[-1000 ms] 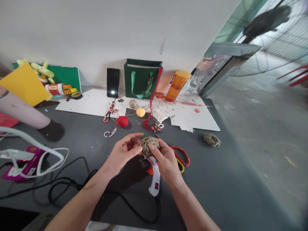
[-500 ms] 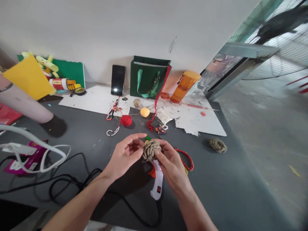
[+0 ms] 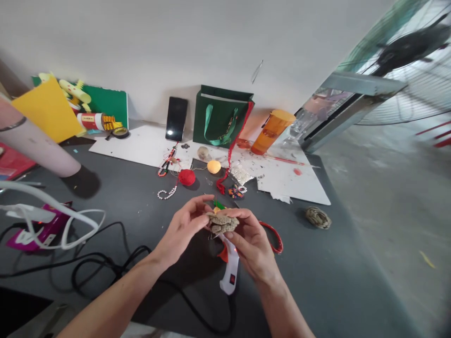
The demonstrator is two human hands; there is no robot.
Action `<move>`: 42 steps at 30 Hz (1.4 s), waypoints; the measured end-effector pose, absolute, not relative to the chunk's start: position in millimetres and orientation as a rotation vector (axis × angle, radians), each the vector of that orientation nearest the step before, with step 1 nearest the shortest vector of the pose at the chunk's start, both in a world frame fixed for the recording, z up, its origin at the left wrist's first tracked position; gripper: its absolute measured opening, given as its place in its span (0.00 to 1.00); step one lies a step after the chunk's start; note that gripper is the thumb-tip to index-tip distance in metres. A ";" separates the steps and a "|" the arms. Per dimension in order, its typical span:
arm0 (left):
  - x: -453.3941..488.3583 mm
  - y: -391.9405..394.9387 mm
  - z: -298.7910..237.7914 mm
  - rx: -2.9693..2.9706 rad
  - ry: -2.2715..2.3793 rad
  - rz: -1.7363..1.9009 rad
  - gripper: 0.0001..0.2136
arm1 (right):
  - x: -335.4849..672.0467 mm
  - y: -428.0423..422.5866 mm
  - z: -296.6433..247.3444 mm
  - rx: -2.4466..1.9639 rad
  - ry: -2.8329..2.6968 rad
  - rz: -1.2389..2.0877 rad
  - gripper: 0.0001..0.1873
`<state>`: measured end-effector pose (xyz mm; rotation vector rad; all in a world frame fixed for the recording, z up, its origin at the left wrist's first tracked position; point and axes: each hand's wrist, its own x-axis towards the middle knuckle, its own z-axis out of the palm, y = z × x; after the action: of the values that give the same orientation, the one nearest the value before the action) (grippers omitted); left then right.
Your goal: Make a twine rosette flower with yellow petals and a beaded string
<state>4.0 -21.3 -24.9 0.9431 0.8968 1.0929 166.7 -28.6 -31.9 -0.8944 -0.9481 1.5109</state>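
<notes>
A rosette of grey-tan braided cord (image 3: 224,224) is held in front of me, tilted so its side faces the camera. My right hand (image 3: 254,245) grips its right side between thumb and fingers. My left hand (image 3: 181,228) pinches its left edge with the thumb, index finger bent above. Beneath the hands lies a white glue gun (image 3: 229,270) with an orange trigger and a red switch, partly hidden. Just behind the rosette a small green thing (image 3: 220,205) shows. A red cord loop (image 3: 276,238) lies beside my right hand.
A second braided rosette (image 3: 318,217) lies near the table's right side. Farther back are a red yarn ball (image 3: 186,177), a yellow ball (image 3: 213,166), a phone (image 3: 176,118), a green gift bag (image 3: 222,116) and an orange bottle (image 3: 273,132). Black cables (image 3: 102,267) loop at left.
Both hands have tipped the rosette, so its spiral face no longer faces me and its edge shows instead. The camera view has shifted slightly.
</notes>
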 end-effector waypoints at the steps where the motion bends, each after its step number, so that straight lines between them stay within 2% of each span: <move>1: 4.2 -21.0 -26.0 0.877 0.839 1.048 0.19 | 166.4 -28.8 -31.4 -0.871 -0.973 1.498 0.11; 8: 2.7 -22.6 -22.2 0.952 0.778 0.942 0.28 | 163.7 -29.3 -25.5 -0.866 -0.901 1.497 0.12; 15: 8.8 -20.4 -23.5 0.655 0.587 0.820 0.20 | 162.5 -30.6 -26.7 -0.802 -0.876 1.479 0.11; 21: 13.0 -22.6 -23.2 0.588 0.510 0.914 0.21 | 173.2 -24.8 -45.2 -0.770 -1.172 1.299 0.05; 22: 12.4 -23.3 -24.2 0.588 0.500 0.944 0.21 | 174.7 -24.6 -46.8 -0.761 -1.229 1.270 0.05; 26: 10.4 -25.6 -27.6 0.571 0.527 1.033 0.22 | 175.2 -27.3 -43.7 -0.794 -1.383 1.197 0.19; 28: 10.5 -26.1 -28.6 0.603 0.569 1.051 0.23 | 172.8 -28.5 -40.4 -0.838 -1.438 1.133 0.23; 38: 8.8 -26.4 -31.0 0.738 0.591 1.043 0.23 | 168.9 -26.5 -40.0 -0.834 -1.419 1.060 0.18; 42: 8.2 -26.5 -29.2 0.711 0.589 1.021 0.19 | 169.0 -27.2 -39.0 -0.822 -1.402 1.086 0.16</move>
<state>8.2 -26.5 -29.2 0.7107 0.5892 1.0207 169.0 -27.2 -39.0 -0.8217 -1.4020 1.0858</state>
